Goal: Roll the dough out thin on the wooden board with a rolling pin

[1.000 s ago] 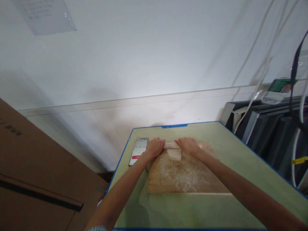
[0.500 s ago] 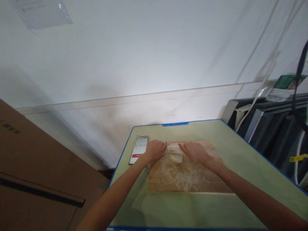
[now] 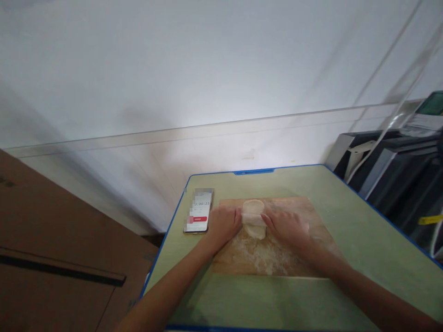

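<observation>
- Here, in the head view, my left hand (image 3: 224,224) lies palm down on one end of a rolling pin (image 3: 251,219), fingers spread flat and pressed on it rather than curled around it.
- My right hand (image 3: 285,227) lies the same way on the other end, fingers stretched out and loose, the palm bearing down; neither hand is clenched.
- The pin runs crosswise between my two hands, and only its short pale middle shows between them.
- Under the pin lies a piece of dough (image 3: 254,216), flattened to a pale oval; its far edge shows beyond the pin and its near edge just in front of it.
- The dough lies on the far middle part of a wooden board (image 3: 313,258), which is dusted with white flour (image 3: 263,256), thickest on the stretch nearer to me.
- The board rests on a pale green table (image 3: 360,244) with a blue rim, and both my forearms reach across the table's near edge.
- Just beside my left hand, off the board's left edge, a phone (image 3: 199,210) lies flat on the table, screen up, with a red bar showing on it.
- A brown cardboard box (image 3: 51,258) stands left of the table, apart from it.
- Dark panels (image 3: 398,175) lean against the white wall on the right, with pale cables hanging above them.
</observation>
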Demonstrator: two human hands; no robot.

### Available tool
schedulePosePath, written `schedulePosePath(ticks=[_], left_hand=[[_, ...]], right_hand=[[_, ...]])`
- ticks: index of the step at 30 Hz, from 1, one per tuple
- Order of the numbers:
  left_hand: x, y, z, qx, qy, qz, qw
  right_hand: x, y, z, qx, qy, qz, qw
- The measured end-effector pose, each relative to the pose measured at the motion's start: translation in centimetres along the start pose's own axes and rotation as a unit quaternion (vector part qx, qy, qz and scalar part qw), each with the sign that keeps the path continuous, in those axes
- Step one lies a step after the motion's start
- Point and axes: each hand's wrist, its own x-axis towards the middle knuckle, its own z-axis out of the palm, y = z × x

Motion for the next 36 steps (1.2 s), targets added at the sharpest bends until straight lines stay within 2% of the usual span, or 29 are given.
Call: schedulePosePath(ticks=[7, 15, 28, 32, 34, 36], left_hand=[[-1.1, 0.3, -0.3, -0.009, 0.017, 0.031, 0.999], [-2.6, 0.4, 0.1, -0.009, 0.031, 0.037, 0.999], [-6.6, 0.6, 1.9, -0.022, 0.116, 0.073, 0.990], [-7.5, 0.6, 2.1, -0.048, 0.115, 0.084, 0.989], [-7.5, 0.3, 1.6, -0.104, 0.089, 0.087, 0.987], [-7.3, -0.5, 0.8, -0.201, 0.068, 0.085, 0.974]], right_hand=[[-0.9, 0.1, 1.0, -0.004, 0.030, -0.017, 0.999], [-2.1, 0.1, 2.8, -0.037, 0.166, -0.066, 0.983], [-4.7, -0.4, 3.9, -0.053, 0.302, -0.112, 0.945], [-4.8, -0.2, 4.1, -0.047, 0.305, -0.131, 0.942], [-4.6, 0.2, 4.0, -0.045, 0.279, -0.138, 0.949], [-4.4, 0.7, 3.7, -0.045, 0.234, -0.147, 0.960]])
